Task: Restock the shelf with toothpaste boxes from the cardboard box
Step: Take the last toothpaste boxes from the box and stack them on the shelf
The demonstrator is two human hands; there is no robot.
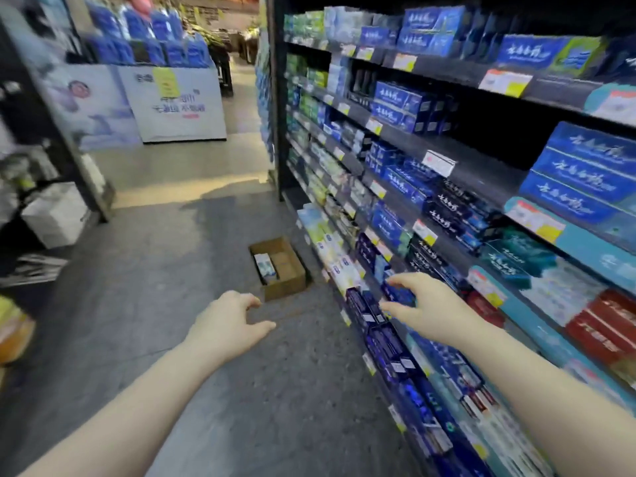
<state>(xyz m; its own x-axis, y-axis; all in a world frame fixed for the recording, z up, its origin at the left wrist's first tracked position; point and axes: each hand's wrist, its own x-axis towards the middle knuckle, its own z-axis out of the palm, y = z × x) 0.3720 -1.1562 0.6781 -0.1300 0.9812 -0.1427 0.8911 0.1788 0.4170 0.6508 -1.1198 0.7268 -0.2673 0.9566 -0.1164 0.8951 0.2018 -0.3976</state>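
An open cardboard box (285, 287) sits on the floor against the foot of the shelf (481, 173), with a white and light-blue toothpaste box (265, 268) lying inside at its left. My right hand (426, 304) reaches to the lower rows of the shelf, fingers above and thumb below, curled round the end of a blue toothpaste box (399, 295). My left hand (229, 323) hovers over the floor just short of the cardboard box, fingers loosely curved and holding nothing.
The shelf runs along the right, with several tiers of blue, green, white and red toothpaste boxes and price tags on the edges. A promotional display stand (172, 105) stands across the aisle. Stacked goods and a white carton (55, 215) line the left side.
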